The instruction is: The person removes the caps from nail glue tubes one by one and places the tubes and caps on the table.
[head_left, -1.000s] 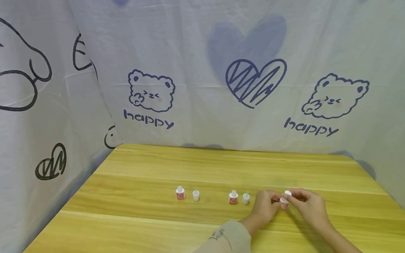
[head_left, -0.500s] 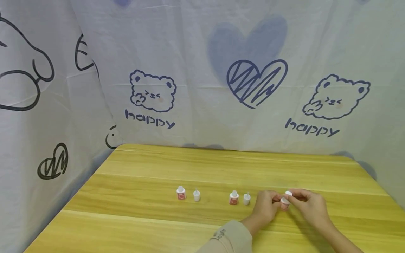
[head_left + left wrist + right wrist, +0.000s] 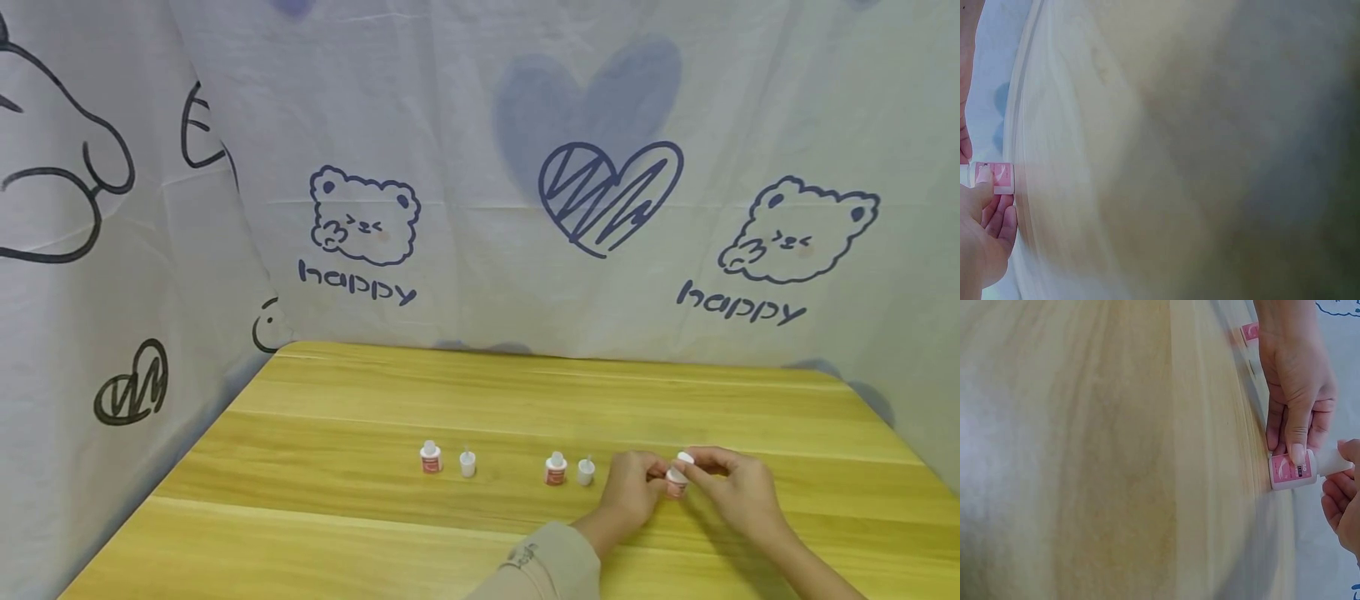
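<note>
At the right of the table in the head view, my left hand (image 3: 628, 487) holds a small white bottle (image 3: 677, 487) with a pink label. The right wrist view shows its thumb pressed on the label (image 3: 1291, 469), with the fingers behind. My right hand (image 3: 738, 490) pinches the bottle's white cap (image 3: 1334, 461) between thumb and fingers. The cap is on the bottle's top; whether it is loose cannot be told. In the left wrist view, the labelled bottle (image 3: 1004, 177) shows at the left edge, partly covered by my left thumb.
Left of my hands stand two similar uncapped bottles, one nearer (image 3: 555, 469) and one farther left (image 3: 431, 457). Beside each is an upturned white cap, the near one (image 3: 586, 472) and the far one (image 3: 467, 463). A printed cloth (image 3: 480, 275) hangs behind the wooden table (image 3: 337, 500).
The head view has shifted slightly, so everything sits a little farther right in it. Both hands keep their grip on the same bottle and cap; no other movement is visible.
</note>
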Motion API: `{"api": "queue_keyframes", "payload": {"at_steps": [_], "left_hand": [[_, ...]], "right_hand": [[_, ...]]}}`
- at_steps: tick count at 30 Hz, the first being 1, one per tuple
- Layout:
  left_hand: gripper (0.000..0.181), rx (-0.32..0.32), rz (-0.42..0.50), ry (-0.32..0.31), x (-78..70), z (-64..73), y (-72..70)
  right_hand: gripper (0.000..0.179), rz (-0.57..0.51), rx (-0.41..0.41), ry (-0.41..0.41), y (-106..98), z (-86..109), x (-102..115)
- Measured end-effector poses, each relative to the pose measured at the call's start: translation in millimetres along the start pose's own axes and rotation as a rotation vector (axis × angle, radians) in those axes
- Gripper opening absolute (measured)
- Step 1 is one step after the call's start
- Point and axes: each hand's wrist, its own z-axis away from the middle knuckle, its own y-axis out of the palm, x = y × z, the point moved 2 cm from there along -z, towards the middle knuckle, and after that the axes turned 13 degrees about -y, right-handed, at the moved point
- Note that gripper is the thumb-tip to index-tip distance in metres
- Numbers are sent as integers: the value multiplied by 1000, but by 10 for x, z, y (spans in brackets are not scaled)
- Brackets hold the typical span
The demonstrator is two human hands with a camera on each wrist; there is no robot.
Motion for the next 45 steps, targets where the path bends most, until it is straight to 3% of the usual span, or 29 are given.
{"api": "queue_keyframes", "payload": {"at_steps": [7, 18, 32, 37, 45], "left_hand": [[11, -1, 6, -22, -3, -6, -6], [8, -6, -5, -25, -15, -8, 2], [10, -36, -87, 6, -11, 1, -14], [10, -24, -71, -18, 2, -12, -10], [7, -25, -71, -2, 17, -23, -8]], "right_hand": [[14, -7, 35, -31, -18, -19, 4], [18, -44, 155, 34, -82, -43, 0], [13, -46, 38, 56, -23, -33, -12], [13, -38, 33, 50, -25, -38, -10], [13, -29, 51, 39, -30, -51, 1]]}}
